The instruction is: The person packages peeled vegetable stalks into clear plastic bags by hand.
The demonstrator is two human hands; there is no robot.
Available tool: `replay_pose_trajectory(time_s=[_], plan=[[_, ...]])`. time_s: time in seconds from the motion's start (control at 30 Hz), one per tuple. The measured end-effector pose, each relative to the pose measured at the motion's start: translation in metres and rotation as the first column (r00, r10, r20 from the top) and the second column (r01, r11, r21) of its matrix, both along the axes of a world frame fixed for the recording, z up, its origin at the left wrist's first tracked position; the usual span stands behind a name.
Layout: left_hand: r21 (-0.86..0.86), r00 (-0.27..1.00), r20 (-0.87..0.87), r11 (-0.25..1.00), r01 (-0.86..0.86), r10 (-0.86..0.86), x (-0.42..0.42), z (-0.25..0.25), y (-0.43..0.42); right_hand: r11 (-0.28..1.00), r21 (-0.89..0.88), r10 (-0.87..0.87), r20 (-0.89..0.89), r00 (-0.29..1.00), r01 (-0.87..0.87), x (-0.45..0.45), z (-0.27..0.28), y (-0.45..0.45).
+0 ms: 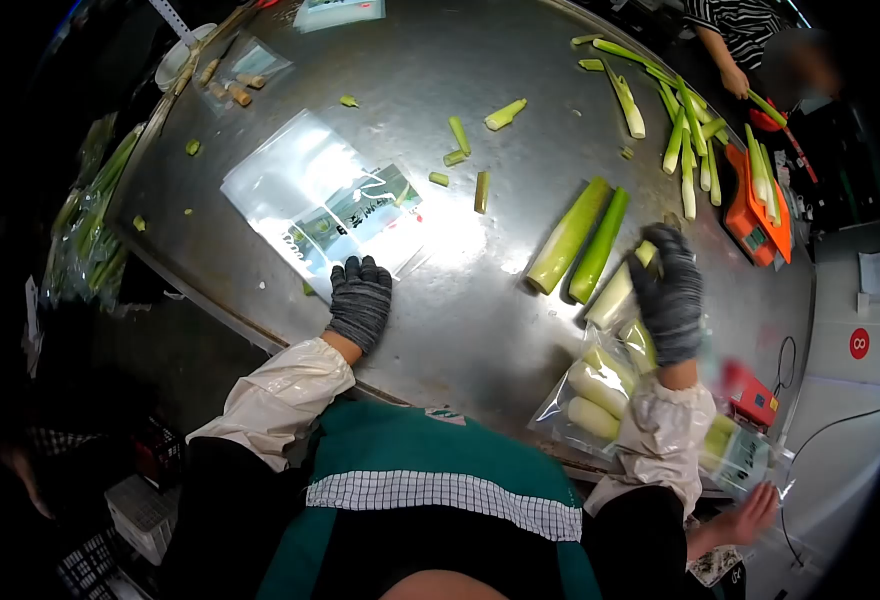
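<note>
Pale stalk (613, 298) | long axis slanting up-right | right hand (670, 297) curled, grip too blurred to tell | left hand (361, 304) spread

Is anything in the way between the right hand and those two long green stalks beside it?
Yes, a pale stalk lies between the right hand and the two long green stalks. The hand covers part of it; blur hides whether it's gripped.

Right of the right hand (668, 293), a round red sign (860, 344) on a white panel (855, 295) shows an 8 lying sideways. Printing on the plastic bags (305, 165) just beyond the left hand (361, 306) is illegible.
</note>
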State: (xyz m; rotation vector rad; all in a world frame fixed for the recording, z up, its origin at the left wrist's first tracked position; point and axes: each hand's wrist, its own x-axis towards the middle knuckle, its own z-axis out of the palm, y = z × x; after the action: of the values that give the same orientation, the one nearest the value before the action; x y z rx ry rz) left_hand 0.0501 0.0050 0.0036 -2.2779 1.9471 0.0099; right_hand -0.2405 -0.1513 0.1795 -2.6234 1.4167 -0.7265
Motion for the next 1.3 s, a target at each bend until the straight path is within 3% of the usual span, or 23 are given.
replay_pose_trajectory(time_s=[0.07,0.17,0.27,0.3,0.37,0.4,0.43,0.47,0.5,0.57,0.6,0.63,0.73,0.83,0.87,0.93,0.97,1.03,1.13,1.2,1.3], plan=[[-0.134,0.997,-0.018,0.988,0.072,-0.075,0.005,-0.001,0.001,0.994,0.093,0.072,-0.076,0.995,-0.064,0.037,-0.011,0.012],[-0.184,0.988,-0.070,0.975,0.126,-0.141,0.006,0.008,-0.001,0.952,0.248,0.219,-0.153,0.964,-0.177,0.067,-0.028,0.029],[-0.178,0.969,-0.239,0.984,0.014,-0.057,0.004,0.023,-0.007,0.912,0.369,0.292,-0.274,0.916,-0.181,0.080,-0.045,0.045],[-0.177,0.969,-0.242,0.984,0.013,-0.057,0.007,0.022,-0.008,0.915,0.345,0.309,-0.261,0.915,-0.211,0.082,-0.052,0.052],[-0.295,0.866,-0.501,0.940,-0.174,0.003,0.013,0.021,-0.009,0.873,0.438,0.314,-0.170,0.934,-0.214,0.086,-0.063,0.064],[-0.375,0.819,-0.574,0.891,-0.256,-0.007,0.014,0.022,-0.010,0.775,0.597,0.345,-0.121,0.931,-0.210,0.092,-0.066,0.066],[-0.373,0.818,-0.575,0.893,-0.253,-0.008,0.014,0.027,-0.009,0.648,0.734,0.366,-0.067,0.928,-0.203,0.095,-0.069,0.067],[-0.298,0.769,-0.638,0.909,-0.292,0.038,0.014,0.033,-0.009,0.640,0.678,0.420,0.083,0.904,-0.360,0.092,-0.091,0.070],[-0.219,0.715,-0.693,0.920,-0.326,0.089,0.014,0.037,-0.008,0.641,0.679,0.417,0.085,0.905,-0.359,0.095,-0.091,0.071],[-0.224,0.700,-0.708,0.911,-0.347,0.093,0.010,0.039,-0.008,0.184,0.961,0.025,0.205,0.979,-0.206,0.111,-0.093,0.072],[-0.187,0.669,-0.733,0.910,-0.370,0.121,0.008,0.037,-0.006,-0.009,0.960,-0.202,0.271,0.941,-0.279,0.116,-0.098,0.071],[-0.150,0.637,-0.756,0.908,-0.390,0.149,0.007,0.036,-0.005,-0.009,0.960,-0.203,0.273,0.940,-0.280,0.123,-0.100,0.071],[-0.220,0.614,-0.786,0.890,-0.399,0.081,0.004,0.034,-0.002,-0.205,0.929,-0.544,0.153,0.825,-0.307,0.140,-0.104,0.066],[-0.263,0.599,-0.800,0.876,-0.405,0.037,0.000,0.037,0.000,-0.169,0.904,-0.585,0.229,0.778,-0.393,0.149,-0.106,0.068],[-0.265,0.594,-0.804,0.879,-0.397,0.026,-0.002,0.034,0.000,-0.085,0.926,-0.561,0.261,0.785,-0.368,0.152,-0.108,0.069],[-0.388,0.628,-0.778,0.801,-0.456,-0.020,-0.003,0.027,0.001,-0.083,0.925,-0.575,0.260,0.776,-0.371,0.153,-0.126,0.067],[-0.375,0.560,-0.828,0.762,-0.528,-0.019,-0.002,0.025,0.001,-0.095,0.919,-0.577,0.263,0.774,-0.383,0.152,-0.134,0.066],[-0.469,0.714,-0.698,0.721,-0.510,0.051,0.004,0.029,0.004,-0.055,0.962,-0.571,0.189,0.799,-0.266,0.153,-0.138,0.066],[-0.417,0.782,-0.601,0.770,-0.483,0.165,0.004,0.036,0.013,-0.026,0.968,-0.606,0.184,0.774,-0.251,0.146,-0.141,0.066],[-0.167,0.753,-0.543,0.831,-0.530,0.371,-0.003,0.044,0.018,-0.051,0.959,-0.627,0.186,0.756,-0.278,0.143,-0.141,0.068],[-0.048,0.717,-0.606,0.885,-0.464,0.343,-0.014,0.050,0.021,-0.070,0.943,-0.587,0.224,0.778,-0.325,0.141,-0.134,0.074]])
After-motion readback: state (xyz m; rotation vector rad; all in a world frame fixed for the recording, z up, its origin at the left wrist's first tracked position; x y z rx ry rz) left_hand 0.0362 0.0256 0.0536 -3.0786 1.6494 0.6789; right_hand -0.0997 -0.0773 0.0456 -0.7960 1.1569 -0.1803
